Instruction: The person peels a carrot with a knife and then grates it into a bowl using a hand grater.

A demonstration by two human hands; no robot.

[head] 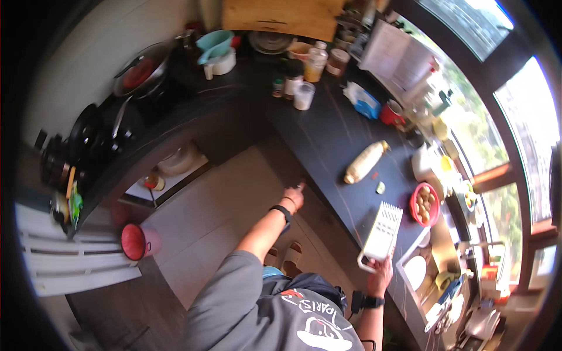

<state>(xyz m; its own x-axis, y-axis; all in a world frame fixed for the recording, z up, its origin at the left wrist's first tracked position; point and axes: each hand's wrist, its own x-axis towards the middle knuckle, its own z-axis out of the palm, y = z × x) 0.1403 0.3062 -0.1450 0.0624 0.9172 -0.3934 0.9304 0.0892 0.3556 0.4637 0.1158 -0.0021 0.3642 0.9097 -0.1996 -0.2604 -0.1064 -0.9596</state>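
My right hand [380,275] holds a white flat grater [380,234] by its handle end, over the dark countertop's edge. My left hand [295,196], a little blurred, is empty beside the counter's front edge, one finger extended. Beyond the grater, a long pale root vegetable [366,162] lies on the dark countertop [327,151]. Near it are a small green-and-white piece [380,188] and a tiny red scrap [374,175]. To the right of these stands a red basket [412,205] of small round brown items [424,206].
A sink [406,263] with dishes is at the right. Jars, a bottle [316,61] and a white cup [304,95] stand at the back, near a blue-and-white packet [366,104] and red mug [392,112]. A pan [142,72] sits at left; a pink bin [138,242] stands on the floor.
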